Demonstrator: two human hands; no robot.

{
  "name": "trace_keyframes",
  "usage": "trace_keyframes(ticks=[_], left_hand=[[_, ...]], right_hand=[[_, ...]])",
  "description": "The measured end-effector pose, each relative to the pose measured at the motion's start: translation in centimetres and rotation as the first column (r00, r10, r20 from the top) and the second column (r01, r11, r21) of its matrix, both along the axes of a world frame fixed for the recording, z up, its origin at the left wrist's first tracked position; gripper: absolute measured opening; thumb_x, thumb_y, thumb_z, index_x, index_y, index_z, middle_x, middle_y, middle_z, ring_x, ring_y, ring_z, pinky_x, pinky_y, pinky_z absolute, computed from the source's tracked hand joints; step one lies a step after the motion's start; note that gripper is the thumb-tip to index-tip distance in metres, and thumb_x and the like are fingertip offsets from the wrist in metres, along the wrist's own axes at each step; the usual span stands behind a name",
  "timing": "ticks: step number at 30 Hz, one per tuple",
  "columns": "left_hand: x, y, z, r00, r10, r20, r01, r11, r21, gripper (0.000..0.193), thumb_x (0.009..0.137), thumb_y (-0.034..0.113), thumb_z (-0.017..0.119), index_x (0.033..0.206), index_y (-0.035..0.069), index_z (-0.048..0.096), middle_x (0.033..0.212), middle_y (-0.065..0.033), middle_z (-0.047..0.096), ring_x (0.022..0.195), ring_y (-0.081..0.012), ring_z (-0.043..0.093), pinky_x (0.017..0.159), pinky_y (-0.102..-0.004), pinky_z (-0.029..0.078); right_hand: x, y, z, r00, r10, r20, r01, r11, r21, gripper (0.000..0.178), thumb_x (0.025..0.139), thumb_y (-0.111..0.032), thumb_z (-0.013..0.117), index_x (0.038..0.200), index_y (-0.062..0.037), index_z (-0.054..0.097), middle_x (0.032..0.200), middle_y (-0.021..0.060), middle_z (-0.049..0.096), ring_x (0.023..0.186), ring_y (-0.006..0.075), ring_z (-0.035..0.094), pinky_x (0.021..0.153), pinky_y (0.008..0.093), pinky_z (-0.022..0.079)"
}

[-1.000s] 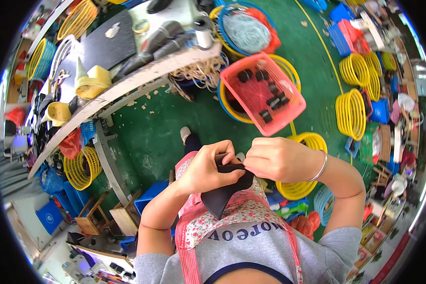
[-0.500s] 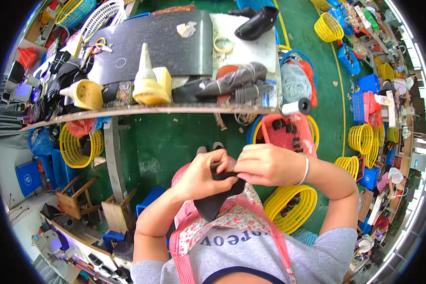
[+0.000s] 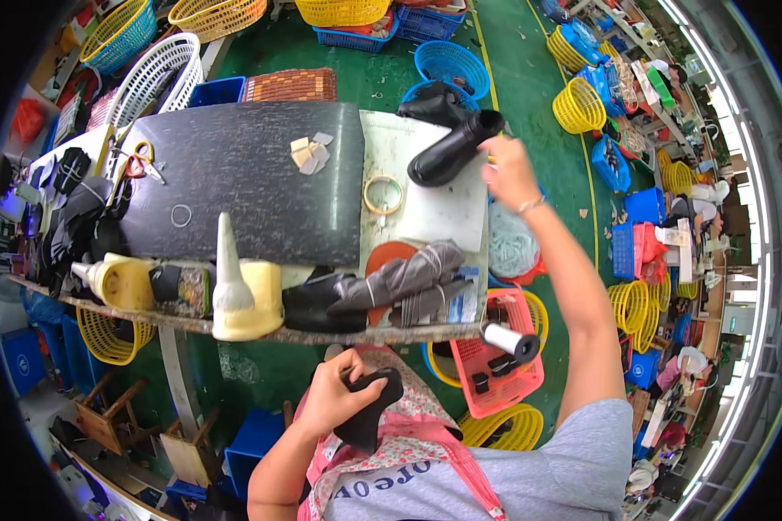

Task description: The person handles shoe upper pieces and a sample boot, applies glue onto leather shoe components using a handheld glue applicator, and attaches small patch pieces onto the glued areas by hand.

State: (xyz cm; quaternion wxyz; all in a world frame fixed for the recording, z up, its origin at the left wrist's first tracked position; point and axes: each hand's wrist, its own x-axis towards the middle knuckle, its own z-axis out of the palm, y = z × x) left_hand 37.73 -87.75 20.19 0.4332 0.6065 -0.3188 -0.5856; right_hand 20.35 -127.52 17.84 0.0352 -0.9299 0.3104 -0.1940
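Your left hand (image 3: 343,398) is holding a black piece (image 3: 363,423) over your apron (image 3: 415,427). Your right hand (image 3: 510,176) is hovering beside the boot (image 3: 447,156) on the tabletop (image 3: 439,215); I cannot tell its fingers' grip.

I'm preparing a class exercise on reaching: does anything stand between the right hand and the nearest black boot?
Nothing visible does: the right hand is just beside the open top of the black boot; contact is unclear. Something yellow, too small to identify, shows at the fingers.
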Motion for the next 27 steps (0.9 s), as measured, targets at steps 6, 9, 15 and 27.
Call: trace_keyframes(ticks=[6, 9, 15, 27], left_hand=[[0.3, -3.9, -0.7, 0.989, 0.121, -0.087, -0.107, 0.983, 0.149, 0.044, 0.076, 0.004, 0.077, 0.071, 0.01, 0.034, 0.075, -0.0024, 0.062, 0.072, -0.0036, 0.052, 0.064, -0.0215, 0.047], [0.4, -4.0, -0.9, 0.975, 0.205, -0.089, -0.187, 0.966, 0.176, 0.043, 0.076, 0.003, 0.077, 0.072, 0.01, 0.034, 0.076, -0.0033, 0.063, 0.073, -0.0039, 0.053, 0.065, -0.0218, 0.048], [0.4, -2.6, 0.0, 0.934, 0.331, -0.132, -0.32, 0.942, 0.101, 0.04, 0.077, -0.001, 0.075, 0.073, 0.01, 0.036, 0.08, -0.0059, 0.065, 0.074, -0.005, 0.056, 0.066, -0.0223, 0.049], [-5.4, 13.4, 3.6, 0.53, 0.838, -0.133, -0.848, 0.529, -0.043, 0.038, 0.08, 0.006, 0.077, 0.087, 0.007, 0.039, 0.076, -0.0049, 0.065, 0.07, -0.0073, 0.06, 0.063, -0.0217, 0.05]], right_hand=[[-4.1, -15.4, -7.2, 0.944, 0.036, -0.329, -0.053, 0.998, -0.042, 0.027, 0.064, -0.013, 0.08, 0.088, -0.008, 0.067, 0.099, 0.0063, 0.066, 0.106, 0.0295, 0.055, 0.091, 0.0425, 0.044], [-2.4, -16.2, -5.7, 0.926, 0.192, -0.327, -0.175, 0.981, 0.08, 0.02, 0.066, -0.014, 0.079, 0.078, -0.0069, 0.065, 0.089, 0.0055, 0.067, 0.098, 0.0287, 0.059, 0.089, 0.0437, 0.043], [5.2, -6.1, 5.0, 0.948, 0.263, -0.178, -0.178, 0.905, 0.386, 0.024, 0.078, -0.015, 0.07, 0.073, 0.0023, 0.053, 0.072, 0.0196, 0.056, 0.068, 0.0393, 0.054, 0.061, 0.0434, 0.043], [16.0, 27.4, 16.5, 0.492, 0.807, 0.327, -0.739, 0.188, 0.647, 0.023, 0.083, -0.009, 0.071, 0.074, 0.0022, 0.052, 0.067, 0.0133, 0.049, 0.061, 0.0276, 0.049, 0.057, 0.0357, 0.039]])
